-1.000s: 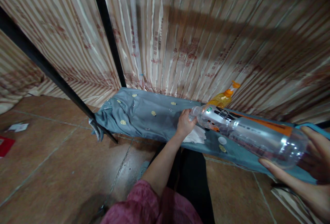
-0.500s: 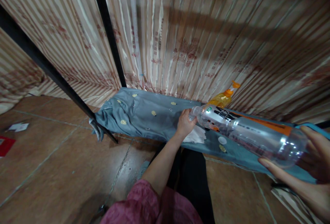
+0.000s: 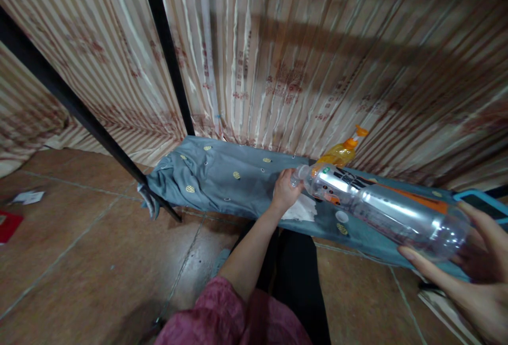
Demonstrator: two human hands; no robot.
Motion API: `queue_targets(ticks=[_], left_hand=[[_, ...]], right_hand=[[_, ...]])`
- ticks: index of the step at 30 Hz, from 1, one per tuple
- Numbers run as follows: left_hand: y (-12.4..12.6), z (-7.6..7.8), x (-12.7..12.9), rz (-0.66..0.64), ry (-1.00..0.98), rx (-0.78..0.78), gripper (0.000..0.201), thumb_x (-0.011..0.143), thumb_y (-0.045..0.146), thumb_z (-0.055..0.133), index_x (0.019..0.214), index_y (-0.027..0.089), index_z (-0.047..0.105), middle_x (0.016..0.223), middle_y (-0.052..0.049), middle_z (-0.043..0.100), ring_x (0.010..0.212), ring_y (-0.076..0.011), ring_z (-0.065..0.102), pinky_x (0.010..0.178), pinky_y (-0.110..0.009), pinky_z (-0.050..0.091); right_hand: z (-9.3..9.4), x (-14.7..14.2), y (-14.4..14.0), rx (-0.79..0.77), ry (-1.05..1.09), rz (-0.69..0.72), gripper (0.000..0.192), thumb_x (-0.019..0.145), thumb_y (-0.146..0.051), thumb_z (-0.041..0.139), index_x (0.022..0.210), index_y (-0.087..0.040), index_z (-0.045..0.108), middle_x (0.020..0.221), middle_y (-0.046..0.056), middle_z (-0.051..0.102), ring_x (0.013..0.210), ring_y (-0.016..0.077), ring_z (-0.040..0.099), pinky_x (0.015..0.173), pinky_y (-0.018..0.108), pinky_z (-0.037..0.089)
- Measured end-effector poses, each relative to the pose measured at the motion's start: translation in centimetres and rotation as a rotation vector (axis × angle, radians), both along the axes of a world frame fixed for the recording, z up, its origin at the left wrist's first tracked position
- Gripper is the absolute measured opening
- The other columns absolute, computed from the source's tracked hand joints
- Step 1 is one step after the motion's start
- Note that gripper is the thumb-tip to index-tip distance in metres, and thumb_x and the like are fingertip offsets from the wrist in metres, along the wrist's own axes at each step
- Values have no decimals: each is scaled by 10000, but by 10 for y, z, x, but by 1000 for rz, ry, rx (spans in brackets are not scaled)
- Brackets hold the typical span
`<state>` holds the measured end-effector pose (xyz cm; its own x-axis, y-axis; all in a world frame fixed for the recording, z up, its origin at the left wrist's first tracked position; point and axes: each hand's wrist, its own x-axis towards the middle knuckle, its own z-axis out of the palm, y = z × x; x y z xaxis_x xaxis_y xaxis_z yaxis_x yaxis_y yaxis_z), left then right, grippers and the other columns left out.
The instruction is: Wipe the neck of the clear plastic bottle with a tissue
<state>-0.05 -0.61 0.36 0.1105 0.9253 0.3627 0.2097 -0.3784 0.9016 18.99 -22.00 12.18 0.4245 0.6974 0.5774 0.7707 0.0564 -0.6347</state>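
Observation:
Between my hands lies a large clear plastic bottle (image 3: 392,210), tilted, its neck to the left and its base to the right. My left hand (image 3: 286,192) is closed round the neck. At the base, the fingers and thumb of my right hand (image 3: 476,265) grip the bottle from both sides. The bottle has a label with dark lettering and an orange stripe. Just behind it stands an orange pump bottle (image 3: 339,153), partly covered by the clear one. A white paper (image 3: 300,209) and a round white cap-like disc (image 3: 342,217) lie below it on the grey cloth.
The grey patterned cloth (image 3: 214,175) covers a narrow shelf. Black poles (image 3: 166,48) rise at the left, before a striped curtain (image 3: 278,59). A blue-edged device (image 3: 482,203) lies at the right. On the tiled floor are a red item (image 3: 8,226) and white papers (image 3: 28,197).
The clear bottle has turned slightly in my hands, and its base end has shifted a little left and down. More of the blue-edged device shows. Both hands keep their hold.

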Motion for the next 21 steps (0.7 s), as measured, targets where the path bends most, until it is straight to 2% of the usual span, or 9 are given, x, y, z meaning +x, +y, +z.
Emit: queue_targets(ticks=[2,6,13,21], left_hand=[[0,1,0,-3,14,-10,263,757,129,739,981,181,612,1045,-82,674,1050,-248,651,963,-377,513],[0,3,0,3,18,-20,261,759,120,730,985,180,614,1055,-88,676,1063,-252,650,970,-385,513],[-2,3,-1,6,4,-4,248,761,126,729,974,191,622,1033,-71,680,1030,-237,656,946,-368,520],[-1,2,0,23,2,5,243,752,120,740,949,201,624,1013,-59,682,1023,-231,658,944,-359,522]], right_hand=[[-2,-3,0,27,15,61,1065,497,-516,887,1467,-304,503,1385,126,616,1213,392,626,1039,629,484],[-4,-4,2,46,44,42,1078,470,-518,902,1454,-292,525,1290,125,666,1059,362,691,1037,638,464],[-5,-3,3,56,42,20,1064,473,-556,893,1442,-292,543,1219,112,694,945,333,712,948,600,553],[-1,-15,2,30,67,-75,1047,486,-580,879,1431,-260,560,1154,103,723,959,314,722,833,478,633]])
